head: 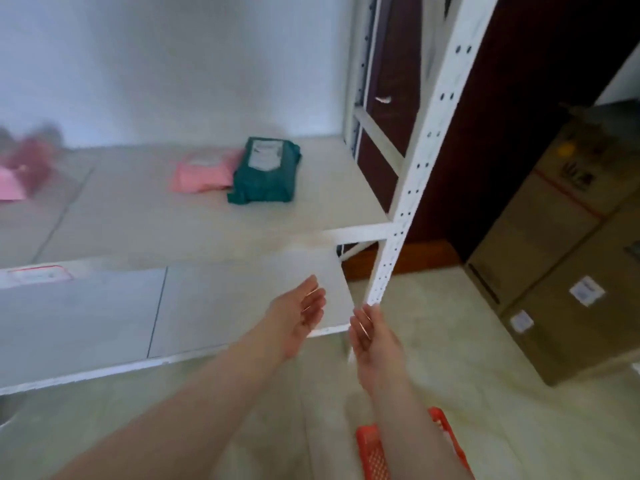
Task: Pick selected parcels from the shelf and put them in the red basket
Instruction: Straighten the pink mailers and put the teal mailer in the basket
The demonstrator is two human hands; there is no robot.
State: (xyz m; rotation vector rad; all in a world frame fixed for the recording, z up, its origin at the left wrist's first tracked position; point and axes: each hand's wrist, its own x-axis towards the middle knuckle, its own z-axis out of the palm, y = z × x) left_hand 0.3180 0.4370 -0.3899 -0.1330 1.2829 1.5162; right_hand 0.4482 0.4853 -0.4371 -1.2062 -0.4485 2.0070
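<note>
Reaching from lower centre, left hand (299, 315) and right hand (369, 332) are spread, palms facing, holding nothing. Green parcel (265, 171) and pink parcel (202, 172) lie touching mid-frame on the shelf (138, 216); likely soft, light, slippery film, so grip across the edges. Red basket (372, 448) sits bottom centre.

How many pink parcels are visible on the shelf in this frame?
2 clearly: one pink parcel mid-shelf, touching the green parcel on its left side; another pink parcel cut by the left edge. A blurred reddish shape behind it may be a third.
</note>
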